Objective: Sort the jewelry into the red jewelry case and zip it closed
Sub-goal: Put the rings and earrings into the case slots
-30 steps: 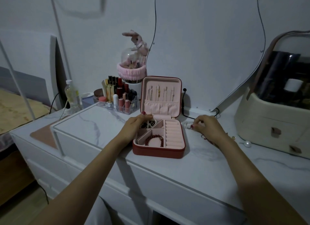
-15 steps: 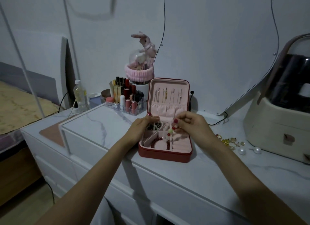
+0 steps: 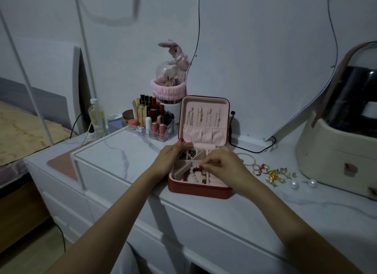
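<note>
The red jewelry case (image 3: 199,190) lies open on the white dresser, its pink lid (image 3: 204,118) upright with several necklaces hung inside. My left hand (image 3: 171,157) rests on the case's back left corner, fingers over a dark bead bracelet (image 3: 186,155). My right hand (image 3: 226,167) hovers over the case and pinches a pale bead bracelet (image 3: 193,176), which sits in the front left compartment on a red bead bracelet (image 3: 186,174). Loose rings (image 3: 262,168), gold pieces (image 3: 276,175), two pearls (image 3: 293,185) and a thin bangle (image 3: 247,159) lie right of the case.
A clear organizer of lipsticks (image 3: 152,120) and a glass dome with a pink rabbit (image 3: 173,77) stand behind the case. A plastic bottle (image 3: 95,118) is at back left. A cream cosmetics box (image 3: 342,147) fills the right. A black cable (image 3: 253,149) runs along the wall.
My right hand came from the loose jewelry on the right, carried a pale bead bracelet over the case, and lowered it into the front left compartment. My left hand stayed on the case.
</note>
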